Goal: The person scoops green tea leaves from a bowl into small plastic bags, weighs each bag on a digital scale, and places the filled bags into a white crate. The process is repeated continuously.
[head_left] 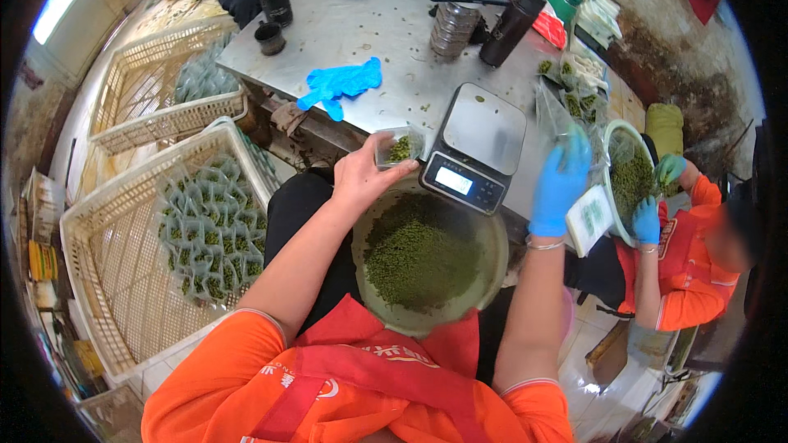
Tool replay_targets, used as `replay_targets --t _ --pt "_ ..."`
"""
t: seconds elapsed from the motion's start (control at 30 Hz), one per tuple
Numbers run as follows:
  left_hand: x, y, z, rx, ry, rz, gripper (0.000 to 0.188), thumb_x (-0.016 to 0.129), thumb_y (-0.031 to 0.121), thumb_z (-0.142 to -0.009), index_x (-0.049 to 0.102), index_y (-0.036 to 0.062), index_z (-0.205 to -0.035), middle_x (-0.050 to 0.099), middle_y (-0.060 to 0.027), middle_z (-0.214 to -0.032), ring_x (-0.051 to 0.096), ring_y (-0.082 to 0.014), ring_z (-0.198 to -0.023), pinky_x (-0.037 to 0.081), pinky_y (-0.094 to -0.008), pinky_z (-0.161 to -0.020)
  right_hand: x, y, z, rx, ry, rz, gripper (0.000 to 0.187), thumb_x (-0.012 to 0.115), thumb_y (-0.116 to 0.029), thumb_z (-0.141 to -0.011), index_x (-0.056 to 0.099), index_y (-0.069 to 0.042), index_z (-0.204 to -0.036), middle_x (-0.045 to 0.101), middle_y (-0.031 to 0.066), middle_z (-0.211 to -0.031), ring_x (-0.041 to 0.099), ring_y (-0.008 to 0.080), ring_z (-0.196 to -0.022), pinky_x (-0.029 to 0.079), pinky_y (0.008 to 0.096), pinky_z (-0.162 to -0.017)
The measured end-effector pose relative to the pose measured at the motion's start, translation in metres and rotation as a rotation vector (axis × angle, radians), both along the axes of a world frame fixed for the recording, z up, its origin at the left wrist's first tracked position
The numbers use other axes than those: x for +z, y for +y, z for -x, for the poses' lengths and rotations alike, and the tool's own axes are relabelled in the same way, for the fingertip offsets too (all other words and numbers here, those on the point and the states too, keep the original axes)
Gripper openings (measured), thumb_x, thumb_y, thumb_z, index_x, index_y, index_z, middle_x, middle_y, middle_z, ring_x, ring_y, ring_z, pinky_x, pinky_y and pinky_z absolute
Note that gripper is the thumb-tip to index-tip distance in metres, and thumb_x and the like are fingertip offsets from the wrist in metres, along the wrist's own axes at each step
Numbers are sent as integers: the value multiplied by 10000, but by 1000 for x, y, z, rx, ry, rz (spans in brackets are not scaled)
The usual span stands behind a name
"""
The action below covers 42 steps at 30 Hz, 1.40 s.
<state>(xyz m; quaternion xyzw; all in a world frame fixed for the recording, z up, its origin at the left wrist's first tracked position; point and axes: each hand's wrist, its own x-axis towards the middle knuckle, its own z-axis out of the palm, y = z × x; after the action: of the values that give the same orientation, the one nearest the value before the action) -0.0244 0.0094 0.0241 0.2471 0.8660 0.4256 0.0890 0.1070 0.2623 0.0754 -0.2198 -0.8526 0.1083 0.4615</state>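
A small clear plastic bag (400, 148), partly filled with green peppercorns, is held by my bare left hand (368, 175) at the table's front edge. Its fingers are closed on the bag, beside a digital scale (474, 143) with a lit display and a bare steel pan. My right hand (561, 187), in a blue glove, reaches up to the right of the scale, close to clear plastic bags (553, 107). Motion blurs its fingertips, so I cannot tell whether they grip one. Between my knees sits a round basin (496, 267) of loose green peppercorns (423, 258).
A plastic crate (107, 279) with filled bags (215, 230) stands left, another crate (115, 107) behind it. On the steel table (377, 33) lie a blue glove (342, 84), flasks (513, 25) and a plastic jar (454, 30). A co-worker (685, 254) works over a tub (630, 176) at right.
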Motion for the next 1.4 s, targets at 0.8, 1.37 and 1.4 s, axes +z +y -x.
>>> replay_targets --t 0.8,1.37,1.4 --pt "11 -453 30 949 230 83 476 393 497 -899 574 119 -1126 647 -142 -758 644 -228 -622 480 -365 -675 -124 -157 -69 621 -449 623 186 539 -7 -832 622 29 -994 607 140 -1079 577 241 -988 445 330 -886" --pt "-85 -485 99 775 -129 281 589 575 419 -796 486 40 -1239 573 -217 -1138 541 -334 -1081 405 -378 -936 -137 -174 -73 547 -688 668 214 568 -33 -814 625 31 -1010 627 170 -1034 603 274 -948 455 346 -864" --pt "-79 -486 98 804 -87 233 563 576 409 -799 501 51 -1227 588 -204 -1118 559 -326 -1056 420 -376 -917 -139 -174 -72 543 -693 661 214 569 -32 -813 625 30 -1010 628 169 -1033 604 274 -947 456 346 -863"
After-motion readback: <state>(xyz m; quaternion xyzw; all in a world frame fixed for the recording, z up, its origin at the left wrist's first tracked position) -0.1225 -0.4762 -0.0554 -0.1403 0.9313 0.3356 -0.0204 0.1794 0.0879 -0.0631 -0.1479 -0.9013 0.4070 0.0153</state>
